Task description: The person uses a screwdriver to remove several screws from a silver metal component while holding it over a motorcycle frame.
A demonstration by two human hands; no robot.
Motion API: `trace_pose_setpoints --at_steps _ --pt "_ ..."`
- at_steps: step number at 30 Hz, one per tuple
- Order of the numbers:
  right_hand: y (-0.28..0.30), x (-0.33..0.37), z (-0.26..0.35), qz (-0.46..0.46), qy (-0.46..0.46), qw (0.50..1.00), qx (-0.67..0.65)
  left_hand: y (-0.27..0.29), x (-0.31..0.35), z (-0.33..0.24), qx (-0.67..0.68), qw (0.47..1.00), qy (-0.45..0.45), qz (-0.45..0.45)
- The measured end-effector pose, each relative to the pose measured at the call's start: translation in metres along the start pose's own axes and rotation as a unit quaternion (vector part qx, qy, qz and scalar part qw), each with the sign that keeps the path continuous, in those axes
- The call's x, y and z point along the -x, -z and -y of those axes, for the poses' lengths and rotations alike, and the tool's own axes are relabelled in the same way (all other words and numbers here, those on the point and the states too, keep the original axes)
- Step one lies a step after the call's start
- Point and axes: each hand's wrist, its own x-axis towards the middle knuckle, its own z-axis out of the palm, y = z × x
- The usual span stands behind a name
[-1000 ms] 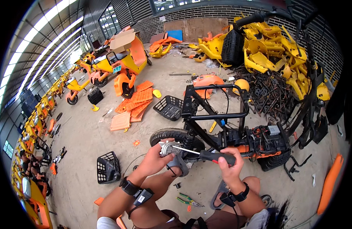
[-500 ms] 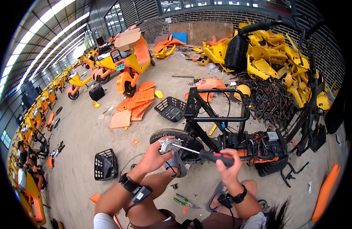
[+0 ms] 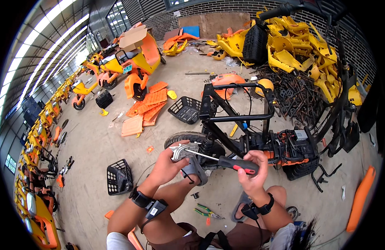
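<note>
My left hand is closed on a round silver metal part, thumb on its near edge. In my right hand is a screwdriver with a black and red handle, gripped at the end between thumb and curled fingers. Its long bare shaft points left, and the tip meets the face of the metal part. Both hands are above my knees, just in front of the rear tyre of a stripped black scooter frame. Pliers with green handles lie on the floor below.
Black plastic baskets lie on the floor, near orange panels. Yellow body panels and dark metal scraps are heaped at the back right. Scooters stand at the left. A long orange piece lies at far right.
My view has tipped down a little, so the surroundings sit higher. The screwdriver handle is tilted slightly more, and my right-hand fingers have shifted on its end. Both hands keep their holds.
</note>
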Motion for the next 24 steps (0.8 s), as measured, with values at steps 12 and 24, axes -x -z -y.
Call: trace_pose_setpoints --at_steps 12,24 --pt "0.004 0.000 0.002 -0.026 0.018 0.999 0.018 -0.004 0.000 -0.007 0.033 0.998 0.046 0.015" --pt "0.002 0.000 0.001 -0.036 0.005 0.998 -0.043 -0.006 -0.002 -0.008 0.060 0.995 0.075 0.043"
